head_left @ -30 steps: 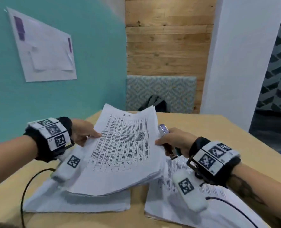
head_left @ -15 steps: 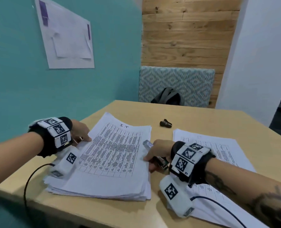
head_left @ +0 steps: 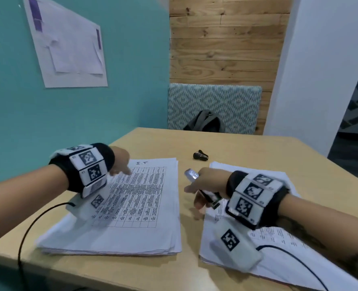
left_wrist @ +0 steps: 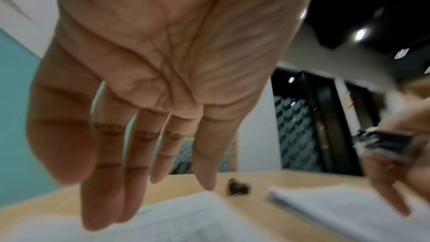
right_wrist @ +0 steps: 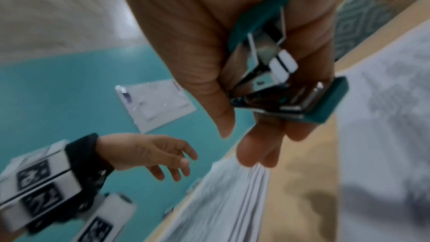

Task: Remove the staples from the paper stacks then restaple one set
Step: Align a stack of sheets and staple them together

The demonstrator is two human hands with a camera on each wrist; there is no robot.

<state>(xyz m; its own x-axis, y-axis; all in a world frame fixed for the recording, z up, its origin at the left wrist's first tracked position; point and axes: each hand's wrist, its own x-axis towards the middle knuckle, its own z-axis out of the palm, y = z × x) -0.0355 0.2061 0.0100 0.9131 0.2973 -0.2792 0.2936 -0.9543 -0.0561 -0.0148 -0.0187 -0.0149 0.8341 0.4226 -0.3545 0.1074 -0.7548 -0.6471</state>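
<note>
White paper stack (head_left: 132, 206) is lying flat near the left edge of the table (head_left: 247, 152), ready for stapling. The left hand (left_wrist: 163, 80) is hovering over it, fingers straight and holding nothing. The right hand (right_wrist: 244, 62) is curling round the teal stapler (right_wrist: 291, 87) beside the second stack (head_left: 278, 238). The black staple remover (head_left: 200, 155) is sitting toward the far edge, out of the way.

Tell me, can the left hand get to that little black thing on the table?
Probably yes. The left hand is open and holds nothing, hovering over the left paper stack. The little black thing lies on bare table beyond that stack, with nothing between them.
</note>
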